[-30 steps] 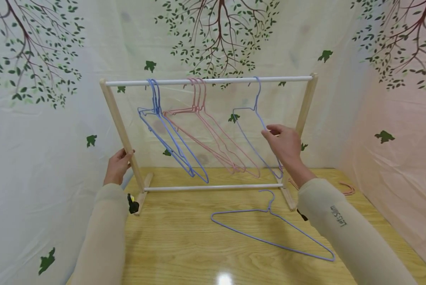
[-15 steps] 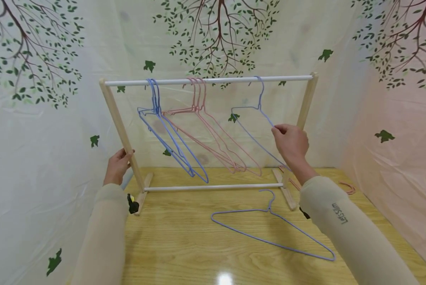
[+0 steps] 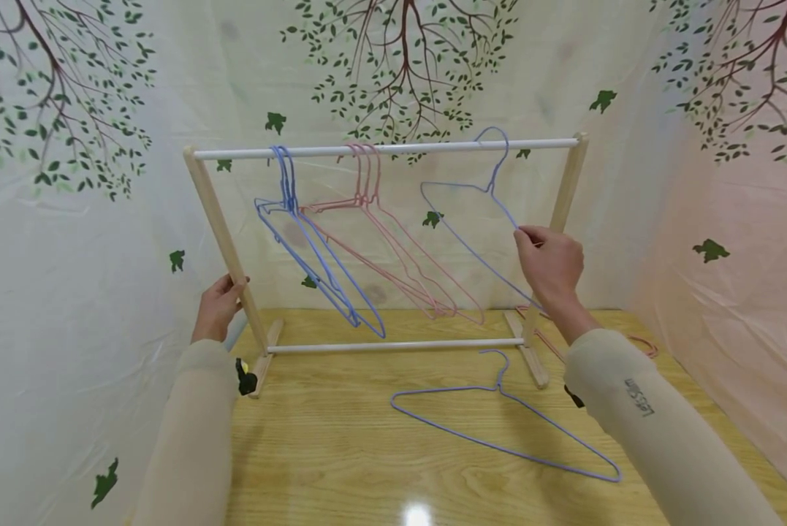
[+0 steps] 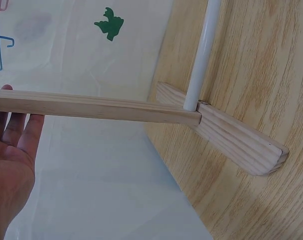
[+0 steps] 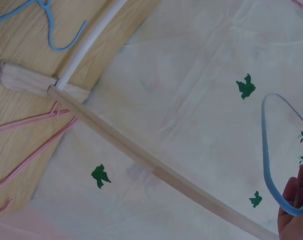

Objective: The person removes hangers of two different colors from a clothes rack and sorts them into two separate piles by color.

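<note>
My right hand [image 3: 551, 259] pinches the sloping arm of a blue hanger [image 3: 455, 184]. Its hook arches above the white top rail [image 3: 426, 148] of a wooden clothes rack; whether it touches the rail I cannot tell. In the right wrist view, a rounded end of that hanger [image 5: 266, 155] lies by the fingers. My left hand [image 3: 218, 307] holds the rack's left post [image 3: 218, 223], fingers behind the wood in the left wrist view. Several blue hangers [image 3: 289, 179] hang at the left of the rail, with pink hangers [image 3: 369, 175] beside them.
A bluish hanger [image 3: 446, 389] lies flat on the wooden table [image 3: 327, 453] before the rack. Pink hangers [image 5: 31, 159] lie beyond the right foot, partly hidden by the right arm in the head view. A lower white bar [image 3: 393, 346] joins the rack's feet. Printed sheets surround the table.
My right hand has closed on the blue hanger and moved right and slightly up. The hanger's hook has risen and turned more side-on. The left hand has stayed on the post.
</note>
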A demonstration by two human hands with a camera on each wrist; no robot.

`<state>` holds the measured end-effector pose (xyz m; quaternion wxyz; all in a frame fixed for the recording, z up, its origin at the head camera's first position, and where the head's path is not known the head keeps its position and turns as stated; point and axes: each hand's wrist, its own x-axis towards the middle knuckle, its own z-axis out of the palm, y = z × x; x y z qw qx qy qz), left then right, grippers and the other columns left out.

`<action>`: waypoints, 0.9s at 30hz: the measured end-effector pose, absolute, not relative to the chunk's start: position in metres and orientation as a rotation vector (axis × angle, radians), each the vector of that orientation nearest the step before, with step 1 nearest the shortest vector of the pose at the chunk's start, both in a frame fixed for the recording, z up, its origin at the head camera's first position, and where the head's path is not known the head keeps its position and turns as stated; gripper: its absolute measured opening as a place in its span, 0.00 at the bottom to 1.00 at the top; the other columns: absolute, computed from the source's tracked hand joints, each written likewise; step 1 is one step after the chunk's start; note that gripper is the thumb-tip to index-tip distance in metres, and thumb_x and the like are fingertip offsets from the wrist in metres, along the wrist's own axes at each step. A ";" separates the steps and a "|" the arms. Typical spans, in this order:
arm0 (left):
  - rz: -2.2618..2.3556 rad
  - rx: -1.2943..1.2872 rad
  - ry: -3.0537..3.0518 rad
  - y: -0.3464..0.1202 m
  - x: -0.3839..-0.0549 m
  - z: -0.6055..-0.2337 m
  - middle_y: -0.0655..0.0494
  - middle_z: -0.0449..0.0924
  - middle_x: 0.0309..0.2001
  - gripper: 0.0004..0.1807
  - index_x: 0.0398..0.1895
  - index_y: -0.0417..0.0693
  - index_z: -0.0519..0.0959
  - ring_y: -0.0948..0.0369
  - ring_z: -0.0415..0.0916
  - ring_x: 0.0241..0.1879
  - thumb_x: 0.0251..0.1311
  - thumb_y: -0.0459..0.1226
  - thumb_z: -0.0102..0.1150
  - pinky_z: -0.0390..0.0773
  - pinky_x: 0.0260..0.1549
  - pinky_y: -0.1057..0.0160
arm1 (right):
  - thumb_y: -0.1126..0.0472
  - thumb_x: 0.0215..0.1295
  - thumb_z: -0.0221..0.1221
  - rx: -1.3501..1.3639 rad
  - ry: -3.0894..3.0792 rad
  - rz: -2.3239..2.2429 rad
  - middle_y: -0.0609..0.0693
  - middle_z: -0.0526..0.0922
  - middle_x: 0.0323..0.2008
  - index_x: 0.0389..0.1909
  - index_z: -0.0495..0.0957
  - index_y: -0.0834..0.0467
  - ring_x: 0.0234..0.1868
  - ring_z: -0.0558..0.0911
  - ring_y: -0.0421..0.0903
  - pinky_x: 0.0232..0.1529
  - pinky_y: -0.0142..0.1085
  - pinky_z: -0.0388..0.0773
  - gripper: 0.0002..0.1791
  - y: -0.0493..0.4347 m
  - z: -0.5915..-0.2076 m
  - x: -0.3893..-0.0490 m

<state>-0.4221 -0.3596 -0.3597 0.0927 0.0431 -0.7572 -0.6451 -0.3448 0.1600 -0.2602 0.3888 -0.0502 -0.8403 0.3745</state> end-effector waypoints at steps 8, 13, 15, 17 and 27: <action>-1.945 0.095 -2.250 -0.361 -0.437 -0.364 0.42 0.57 0.74 0.31 0.78 0.45 0.56 0.48 0.57 0.71 0.77 0.46 0.42 0.60 0.69 0.49 | 0.56 0.67 0.63 -0.094 -1.986 0.938 0.57 0.88 0.34 0.42 0.89 0.59 0.24 0.70 0.21 0.32 0.24 0.67 0.12 0.166 -0.264 -0.352; -1.952 0.080 -2.250 -0.361 -0.444 -0.365 0.43 0.57 0.75 0.32 0.78 0.46 0.55 0.48 0.56 0.72 0.77 0.47 0.43 0.59 0.70 0.49 | 0.58 0.66 0.65 -0.046 -1.927 0.940 0.57 0.88 0.33 0.40 0.89 0.60 0.24 0.70 0.20 0.31 0.21 0.66 0.10 0.173 -0.268 -0.352; -1.953 0.085 -2.248 -0.361 -0.445 -0.366 0.43 0.57 0.74 0.32 0.78 0.46 0.56 0.48 0.57 0.71 0.76 0.48 0.44 0.59 0.70 0.49 | 0.60 0.65 0.65 -0.024 -1.913 0.944 0.58 0.88 0.33 0.40 0.89 0.61 0.24 0.70 0.20 0.31 0.20 0.66 0.10 0.176 -0.270 -0.350; -1.953 0.091 -2.248 -0.361 -0.445 -0.365 0.43 0.58 0.74 0.32 0.78 0.46 0.56 0.49 0.57 0.71 0.76 0.48 0.43 0.60 0.70 0.49 | 0.60 0.65 0.65 0.000 -1.899 0.950 0.59 0.88 0.34 0.39 0.89 0.62 0.25 0.71 0.20 0.31 0.19 0.67 0.09 0.180 -0.273 -0.347; -1.945 0.099 -2.244 -0.362 -0.446 -0.365 0.42 0.59 0.73 0.31 0.77 0.45 0.56 0.49 0.58 0.71 0.77 0.47 0.43 0.61 0.69 0.49 | 0.65 0.62 0.66 0.154 -1.857 0.925 0.61 0.87 0.31 0.35 0.89 0.65 0.25 0.74 0.19 0.28 0.17 0.70 0.06 0.202 -0.290 -0.334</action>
